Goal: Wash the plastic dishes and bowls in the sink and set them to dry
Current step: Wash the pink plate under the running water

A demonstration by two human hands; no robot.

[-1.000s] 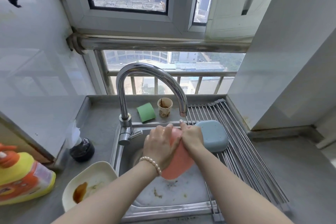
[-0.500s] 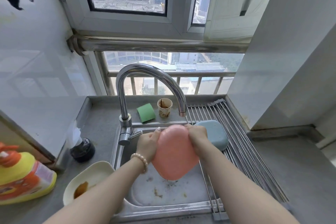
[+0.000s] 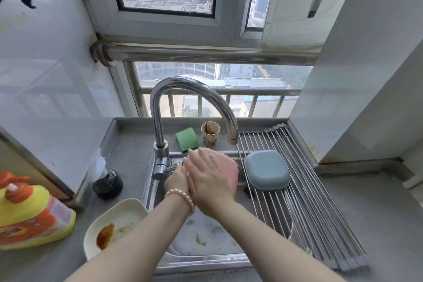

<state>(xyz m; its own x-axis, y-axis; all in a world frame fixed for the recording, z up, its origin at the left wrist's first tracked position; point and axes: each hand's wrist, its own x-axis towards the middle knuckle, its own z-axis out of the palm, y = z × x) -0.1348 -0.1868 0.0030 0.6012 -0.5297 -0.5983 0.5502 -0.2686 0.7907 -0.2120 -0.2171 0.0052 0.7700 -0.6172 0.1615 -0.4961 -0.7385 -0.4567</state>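
Now the pink dish (image 3: pixel 225 165), smooth, rounded plastic, sits over the sink (image 3: pixel 201 238) under the tap (image 3: pixel 194 107); the right hand (image 3: pixel 210 178) lies across it with fingers spread flat, while the left hand (image 3: pixel 176 181) is tucked behind at its 9 o'clock edge, its grip hidden, so I cannot tell. At 3 o'clock a blue bowl (image 3: pixel 266 170) rests upside down on the metal drying rack (image 3: pixel 309 201), and at 7 o'clock a stained white dish (image 3: pixel 114 226) waits on the grey desk (image 3: pixel 377 224) below a window.
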